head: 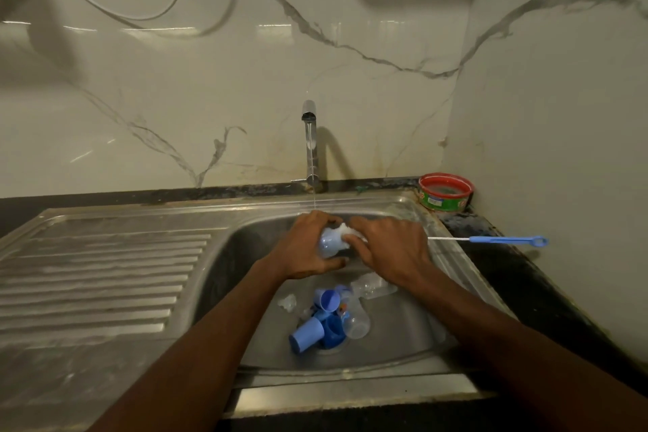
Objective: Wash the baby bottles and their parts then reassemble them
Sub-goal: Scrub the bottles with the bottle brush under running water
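Your left hand (308, 249) is curled round a pale blue bottle part (329, 245), held under the thin stream from the tap (310, 137) above the back of the sink (413, 337) basin. Your right hand (389, 249) meets it from the right, fingers bent against a white soapy piece at the part's end; that grip is closed on it, though what the white piece is cannot be told. Near the drain lie blue caps (305, 335), a blue collar (333, 331) and clear bottles (356, 317). A blue-handled thin brush (505, 239) lies across the sink's right rim onto the table. A red-rimmed tub (445, 192) stands at the table's back right corner.
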Action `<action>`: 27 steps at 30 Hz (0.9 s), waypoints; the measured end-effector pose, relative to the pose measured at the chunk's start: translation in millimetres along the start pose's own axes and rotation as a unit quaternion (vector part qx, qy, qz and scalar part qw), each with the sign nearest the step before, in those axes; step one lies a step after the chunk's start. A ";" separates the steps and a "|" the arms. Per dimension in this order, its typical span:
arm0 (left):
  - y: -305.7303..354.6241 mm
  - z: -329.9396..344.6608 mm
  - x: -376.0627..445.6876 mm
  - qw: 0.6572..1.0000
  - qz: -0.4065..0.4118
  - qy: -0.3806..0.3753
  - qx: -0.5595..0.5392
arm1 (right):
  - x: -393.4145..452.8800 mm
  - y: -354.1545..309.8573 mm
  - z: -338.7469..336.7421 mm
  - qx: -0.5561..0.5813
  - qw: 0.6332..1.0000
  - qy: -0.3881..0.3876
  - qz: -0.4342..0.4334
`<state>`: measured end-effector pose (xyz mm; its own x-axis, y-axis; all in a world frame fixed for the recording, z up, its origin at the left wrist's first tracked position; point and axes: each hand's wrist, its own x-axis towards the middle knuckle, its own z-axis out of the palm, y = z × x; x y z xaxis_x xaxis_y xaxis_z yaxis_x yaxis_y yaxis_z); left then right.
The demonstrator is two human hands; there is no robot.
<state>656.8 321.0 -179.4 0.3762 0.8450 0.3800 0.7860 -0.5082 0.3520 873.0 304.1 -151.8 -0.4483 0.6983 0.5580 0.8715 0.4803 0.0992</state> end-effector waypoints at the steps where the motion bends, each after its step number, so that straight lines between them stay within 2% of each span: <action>1: 4.1 0.3 0.3 1.000 -0.001 -0.017 -0.002 | 0.8 1.0 -1.4 -0.010 1.000 -0.001 0.023; 5: 8.3 -7.0 3.7 0.995 0.025 -0.059 0.070 | 0.5 0.7 2.6 0.016 0.992 -0.065 0.104; 9: 0.6 -13.8 1.7 0.991 0.092 0.001 0.100 | 2.3 -0.6 8.0 0.140 0.969 -0.183 0.093; 12: -6.1 -9.9 -0.5 0.995 0.073 0.038 0.049 | 2.4 1.7 0.6 0.119 0.983 -0.128 0.057; 14: -7.5 -5.2 -0.3 0.999 0.035 0.026 0.019 | 1.5 0.1 -5.2 0.062 0.996 -0.062 0.036; 16: -6.7 -1.3 0.8 1.000 0.010 0.013 0.008 | 2.4 -2.4 -8.2 0.036 0.998 -0.030 0.028; 19: -6.3 -1.3 0.1 0.996 -0.025 -0.073 0.043 | 4.1 -2.7 -7.1 0.024 0.998 -0.042 0.036; 22: -8.8 -1.6 -3.7 0.985 -0.017 -0.141 0.100 | 1.4 -6.3 -3.9 0.027 0.996 -0.085 0.009; 24: -8.7 -1.4 -3.4 0.987 -0.009 -0.145 0.075 | 1.2 -7.3 -4.3 0.049 0.994 -0.096 0.027; 27: -2.2 -3.2 1.5 0.991 -0.009 -0.125 0.037 | 1.4 -5.0 -6.0 0.043 0.996 -0.060 0.051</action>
<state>654.0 322.9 -176.9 0.4640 0.8736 0.1469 0.8240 -0.4865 0.2906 869.2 299.4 -146.6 -0.3841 0.8019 0.4577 0.8955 0.4443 -0.0269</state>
